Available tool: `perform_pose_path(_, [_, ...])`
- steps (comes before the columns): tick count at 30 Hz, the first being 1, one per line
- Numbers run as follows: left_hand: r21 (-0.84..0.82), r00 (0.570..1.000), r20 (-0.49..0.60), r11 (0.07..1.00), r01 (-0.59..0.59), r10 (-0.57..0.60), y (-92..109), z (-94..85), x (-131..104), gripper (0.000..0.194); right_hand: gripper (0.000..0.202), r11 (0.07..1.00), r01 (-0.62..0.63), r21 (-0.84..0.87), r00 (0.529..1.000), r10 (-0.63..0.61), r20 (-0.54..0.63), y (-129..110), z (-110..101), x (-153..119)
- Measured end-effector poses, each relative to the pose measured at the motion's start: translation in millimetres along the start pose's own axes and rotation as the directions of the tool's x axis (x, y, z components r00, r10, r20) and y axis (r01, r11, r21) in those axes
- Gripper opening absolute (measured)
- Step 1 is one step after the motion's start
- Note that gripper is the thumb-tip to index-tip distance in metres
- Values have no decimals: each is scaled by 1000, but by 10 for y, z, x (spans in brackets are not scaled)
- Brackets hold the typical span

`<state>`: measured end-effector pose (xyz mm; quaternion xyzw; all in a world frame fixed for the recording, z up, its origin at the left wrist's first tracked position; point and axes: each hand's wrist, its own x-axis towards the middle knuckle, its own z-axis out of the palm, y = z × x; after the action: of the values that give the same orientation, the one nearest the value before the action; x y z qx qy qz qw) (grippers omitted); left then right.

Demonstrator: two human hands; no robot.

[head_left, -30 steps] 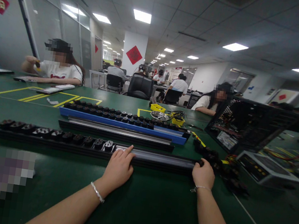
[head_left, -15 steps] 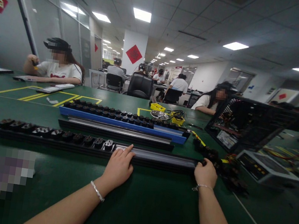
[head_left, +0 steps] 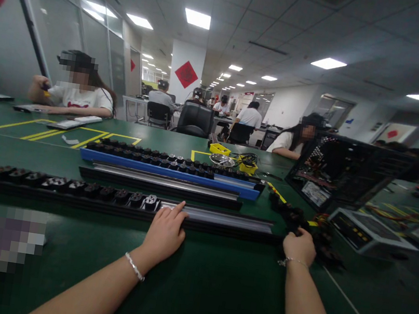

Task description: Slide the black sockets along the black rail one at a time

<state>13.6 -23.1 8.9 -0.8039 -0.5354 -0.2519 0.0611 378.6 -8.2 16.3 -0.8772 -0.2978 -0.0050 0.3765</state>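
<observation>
A long black rail (head_left: pixel 210 226) lies across the table in front of me. Its left part carries a row of black socket modules (head_left: pixel 90 190); the right part shows a bare metallic channel. My left hand (head_left: pixel 165 229) rests over the rail just right of the last module, fingers stretched across the channel. Past the rail's right end, my right hand (head_left: pixel 299 248) has its fingers curled beside a pile of black modules (head_left: pixel 331 251). What those fingers hold, if anything, is hidden.
Behind lie a second black rail (head_left: pixel 165 186) and a blue rail (head_left: pixel 168 172) bearing modules. A metal dish (head_left: pixel 221 160), yellow bins (head_left: pixel 220 149), an open computer case (head_left: pixel 343 182) and a power supply (head_left: pixel 369 234) stand farther off. Two people sit across the table.
My right hand has moved right, off the rail's right end and towards the pile of black modules. My left hand stays on the rail. The view has shifted slightly.
</observation>
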Motion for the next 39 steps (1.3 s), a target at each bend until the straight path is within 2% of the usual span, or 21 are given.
perform_pose_path(3, [4,1000,10,1000,2,-2,4,-7,3,37,49,999,-36,-9,999,36,-20,43,-26,27])
perform_pose_path(9, [1,1000,8,1000,3,-3,2,-9,4,36,47,988,-55,-142,998,48,-51,185,-47,57])
perform_pose_path(14, [-14,1000,6,1000,7,-7,-3,-1,4,37,47,989,-61,-133,989,42,-145,323,2,89])
perform_pose_path(18, [3,1000,11,1000,4,-4,10,-8,3,38,47,991,-64,-115,980,41,-193,230,-45,16])
perform_pose_path(20, [12,1000,14,1000,8,-8,18,-13,2,39,44,995,27,-93,957,-53,-286,87,-88,-76])
perform_pose_path(22, [8,1000,9,1000,14,-14,23,-13,1,40,43,970,228,-85,912,-243,-331,-99,-108,-209])
perform_pose_path(25, [-17,1000,-10,1000,11,-11,18,-6,3,41,44,828,555,-77,803,-557,-212,-368,-54,-470])
perform_pose_path(27, [-39,1000,-25,999,2,-3,12,-4,10,40,45,742,666,-77,737,-671,-88,-490,29,-647])
perform_pose_path(28, [-51,999,-32,999,-3,2,10,-8,15,38,45,719,689,-85,720,-693,-22,-528,75,-722])
perform_pose_path(31, [-81,997,-71,996,-20,14,14,-45,34,32,47,705,696,-134,718,-677,165,-566,190,-859])
perform_pose_path(33, [-61,992,-130,998,0,-8,17,-80,45,30,46,712,686,-151,724,-647,238,-559,228,-879])
perform_pose_path(37, [41,946,-272,980,195,-177,-34,-96,63,36,45,713,684,-158,724,-634,273,-552,232,-857])
perform_pose_path(39, [55,926,-283,960,274,-248,-88,-67,69,40,45,712,683,-161,724,-633,274,-560,221,-854])
